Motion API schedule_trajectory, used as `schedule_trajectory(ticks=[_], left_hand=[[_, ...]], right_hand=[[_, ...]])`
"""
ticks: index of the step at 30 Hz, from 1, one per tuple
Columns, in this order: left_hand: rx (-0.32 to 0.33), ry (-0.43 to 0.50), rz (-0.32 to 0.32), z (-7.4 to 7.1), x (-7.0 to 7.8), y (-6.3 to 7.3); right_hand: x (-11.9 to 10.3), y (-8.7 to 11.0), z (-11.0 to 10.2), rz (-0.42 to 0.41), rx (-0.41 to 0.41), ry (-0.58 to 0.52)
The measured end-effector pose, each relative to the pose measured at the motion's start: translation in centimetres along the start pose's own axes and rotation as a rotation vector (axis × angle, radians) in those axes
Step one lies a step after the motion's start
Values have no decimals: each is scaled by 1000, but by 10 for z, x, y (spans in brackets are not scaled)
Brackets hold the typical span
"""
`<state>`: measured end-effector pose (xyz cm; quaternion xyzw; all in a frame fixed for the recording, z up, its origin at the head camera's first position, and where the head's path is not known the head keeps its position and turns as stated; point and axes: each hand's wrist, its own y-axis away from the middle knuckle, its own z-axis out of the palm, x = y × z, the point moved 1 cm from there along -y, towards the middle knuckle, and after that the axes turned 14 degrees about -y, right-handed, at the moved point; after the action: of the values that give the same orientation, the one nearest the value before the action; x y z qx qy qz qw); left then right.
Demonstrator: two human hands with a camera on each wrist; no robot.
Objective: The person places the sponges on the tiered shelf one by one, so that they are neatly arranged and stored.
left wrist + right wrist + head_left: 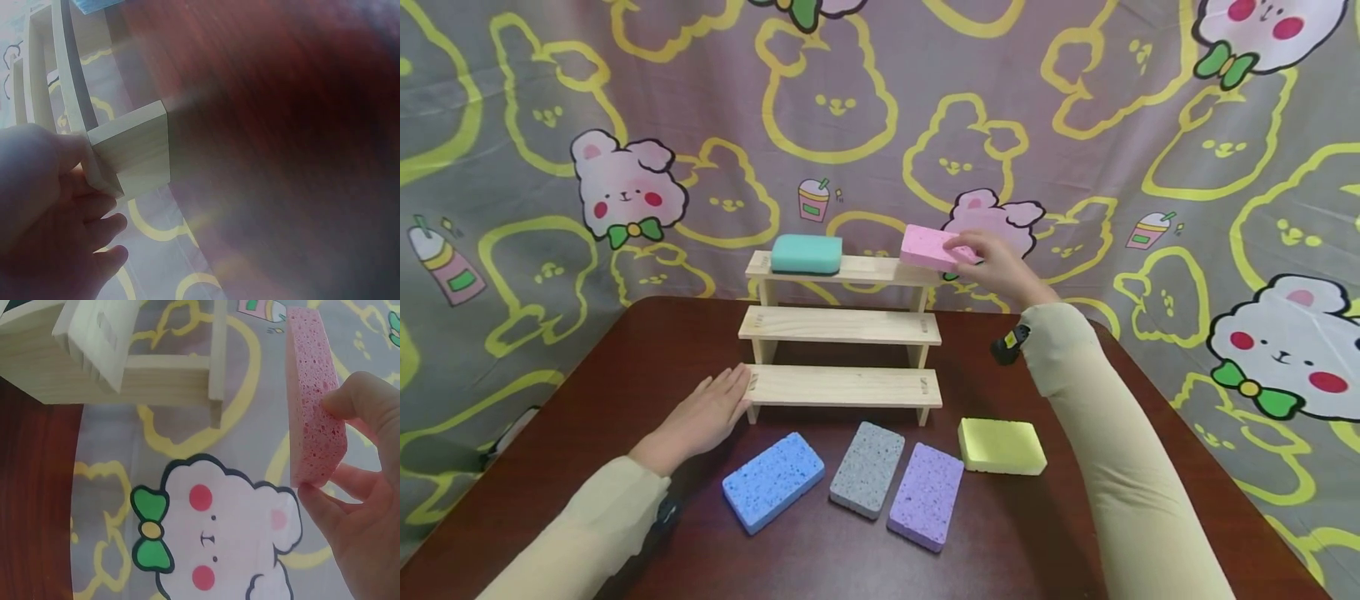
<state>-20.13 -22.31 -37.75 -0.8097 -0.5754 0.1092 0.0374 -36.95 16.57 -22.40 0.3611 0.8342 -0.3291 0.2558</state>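
A pink sponge (925, 247) is tilted above the right end of the top step, pinched between the thumb and fingers of my right hand (1000, 271). In the right wrist view, the sponge (315, 403) stands apart from the wood. My left hand (703, 421) holds the left end of the lowest step of a three-step wooden display rack (842, 386). In the left wrist view, the thumb and fingers of that hand (50, 212) lie around the board's corner. A teal sponge (807, 254) sits on the top step, towards its left end.
In front of the rack lie a blue sponge (773, 482), a grey sponge (867, 469), a purple sponge (926, 497) and a yellow sponge (1002, 447). They rest on a dark reddish-brown table (1000, 550). A patterned curtain (880, 83) hangs behind it.
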Motion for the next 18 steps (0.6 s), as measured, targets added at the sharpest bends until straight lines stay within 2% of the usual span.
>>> schedule_trajectory(ticks=[9,18], left_hand=[[0,2,4,1,0,0],[-7,4,-7,2,-1,0]], right_hand=[[-4,-14,22,32,-13,9],[-4,-23,47,86,-72,17]])
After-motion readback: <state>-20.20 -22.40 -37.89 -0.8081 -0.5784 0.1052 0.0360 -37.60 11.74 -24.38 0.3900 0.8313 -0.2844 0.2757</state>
